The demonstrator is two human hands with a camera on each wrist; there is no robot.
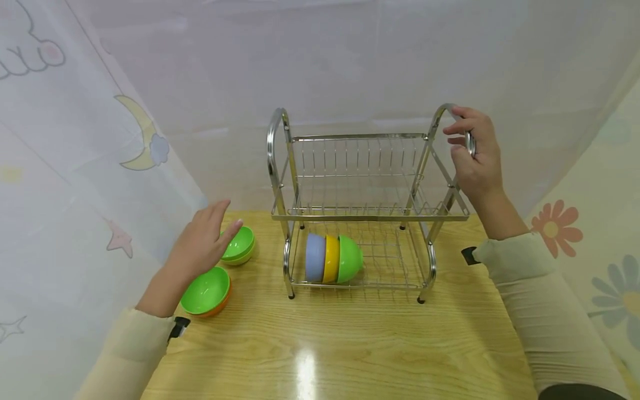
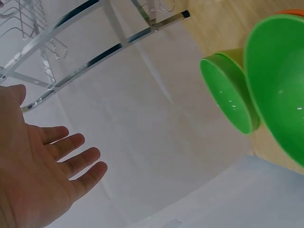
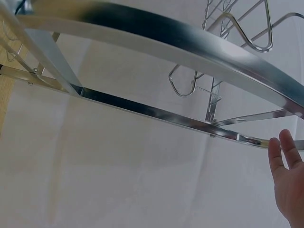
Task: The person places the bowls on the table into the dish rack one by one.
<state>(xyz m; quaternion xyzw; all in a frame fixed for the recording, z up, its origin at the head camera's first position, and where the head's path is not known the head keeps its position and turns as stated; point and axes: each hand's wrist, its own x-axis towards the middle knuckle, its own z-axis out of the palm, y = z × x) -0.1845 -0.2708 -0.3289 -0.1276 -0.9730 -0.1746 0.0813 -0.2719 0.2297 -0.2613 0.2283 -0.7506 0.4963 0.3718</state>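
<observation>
A two-tier metal dish rack (image 1: 370,218) stands on the table. My right hand (image 1: 477,147) is at the top of its right arched side, the fingers reaching loosely past the bar. In the right wrist view, two straight fingers (image 3: 276,154) overlap that bar. Blue (image 1: 315,257), yellow (image 1: 331,259) and green (image 1: 350,259) bowls stand on edge together in the lower tier. My left hand (image 1: 200,239) is open, fingers extended, above two bowl stacks. One has a green bowl (image 1: 205,291) in an orange bowl (image 1: 220,309); the smaller has a green bowl (image 2: 225,95) in a yellowish one.
The wooden table (image 1: 320,333) runs up to a pale cloth backdrop (image 1: 225,111) behind the rack. Printed cloth also hangs on the left and right sides. The rack's upper tier (image 1: 357,175) has a row of wire dividers.
</observation>
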